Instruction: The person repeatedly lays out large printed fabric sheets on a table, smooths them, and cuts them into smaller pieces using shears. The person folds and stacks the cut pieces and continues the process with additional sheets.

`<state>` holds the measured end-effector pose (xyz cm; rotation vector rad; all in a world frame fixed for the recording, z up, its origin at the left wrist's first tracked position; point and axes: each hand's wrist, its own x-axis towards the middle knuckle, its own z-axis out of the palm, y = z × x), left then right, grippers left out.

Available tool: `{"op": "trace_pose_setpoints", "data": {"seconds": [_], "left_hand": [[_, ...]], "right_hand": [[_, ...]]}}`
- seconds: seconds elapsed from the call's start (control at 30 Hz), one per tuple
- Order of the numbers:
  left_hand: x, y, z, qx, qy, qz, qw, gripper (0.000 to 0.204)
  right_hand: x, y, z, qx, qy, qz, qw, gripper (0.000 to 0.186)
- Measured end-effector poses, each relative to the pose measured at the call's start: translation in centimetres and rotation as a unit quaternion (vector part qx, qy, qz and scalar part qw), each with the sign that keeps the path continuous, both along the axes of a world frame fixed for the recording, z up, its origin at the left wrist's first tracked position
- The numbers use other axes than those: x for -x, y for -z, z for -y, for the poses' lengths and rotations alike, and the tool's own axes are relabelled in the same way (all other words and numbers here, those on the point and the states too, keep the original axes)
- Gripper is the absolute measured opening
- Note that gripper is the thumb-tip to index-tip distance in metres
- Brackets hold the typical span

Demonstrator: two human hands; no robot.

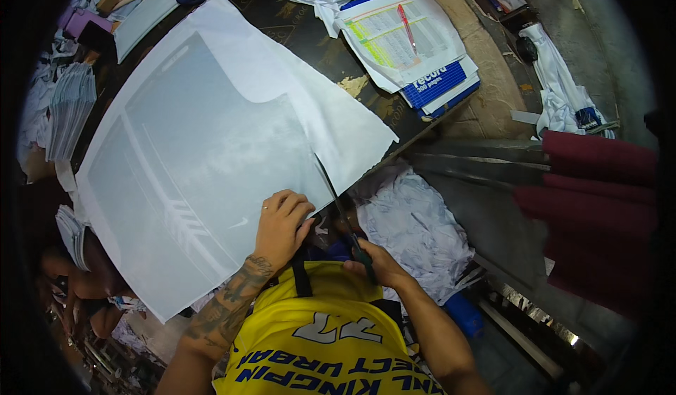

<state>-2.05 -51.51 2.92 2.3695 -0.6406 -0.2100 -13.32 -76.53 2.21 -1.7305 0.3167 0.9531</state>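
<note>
A large sheet of white fabric (352, 131) lies over the dark table, printed with a pale grey garment panel (211, 134) that has a lighter arrow-like stripe. My left hand (283, 220), ringed and with bent fingers, grips the sheet at its near edge. Wrapped round the dark handles of long scissors (336, 196) is my right hand (379, 262). The blades are at the sheet's near edge and point away from me, along the panel's right border. White fabric lies to the right of the blades. The lower handle is partly hidden by my fingers.
Papers with a red pen (406, 29) lie on a blue record book (440, 89) at the back right. Crumpled white cloth (415, 226) fills the space below the table edge. Stacked folded pieces (70, 110) stand at left; maroon cloth (598, 212) hangs right. Another person (91, 289) is at lower left.
</note>
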Motion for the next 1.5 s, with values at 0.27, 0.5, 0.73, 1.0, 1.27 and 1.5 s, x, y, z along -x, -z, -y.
{"op": "trace_pose_setpoints", "data": {"seconds": [0.27, 0.5, 0.73, 1.0, 1.27, 1.5], "left_hand": [[-0.2, 0.3, -0.4, 0.014, -0.001, -0.019, 1.000, 0.030], [-0.2, 0.6, -0.4, 0.022, -0.017, -0.036, 0.999, 0.032], [-0.4, 0.8, -0.7, 0.006, -0.008, -0.047, 0.999, 0.031], [0.0, 1.1, -0.6, 0.031, -0.031, -0.037, 0.998, 0.028], [-7.1, -0.7, -0.6, 0.008, -0.223, -0.017, 0.975, 0.028], [-8.4, -0.1, 2.2, -0.012, -0.216, -0.054, 0.975, 0.044]], "right_hand": [[-2.2, -2.9, -0.8, -0.032, 0.066, -0.096, 0.993, 0.036], [-7.3, -3.1, -1.7, 0.015, 0.022, -0.116, 0.993, 0.050], [-11.7, -3.1, -2.8, 0.054, 0.020, -0.144, 0.988, 0.052], [-15.5, -1.6, -3.5, 0.048, 0.022, -0.121, 0.991, 0.059], [-21.6, -7.7, 2.0, 0.027, -0.088, -0.153, 0.984, 0.063], [-38.3, -10.3, 7.5, 0.180, -0.511, 0.003, 0.841, 0.074]]}}
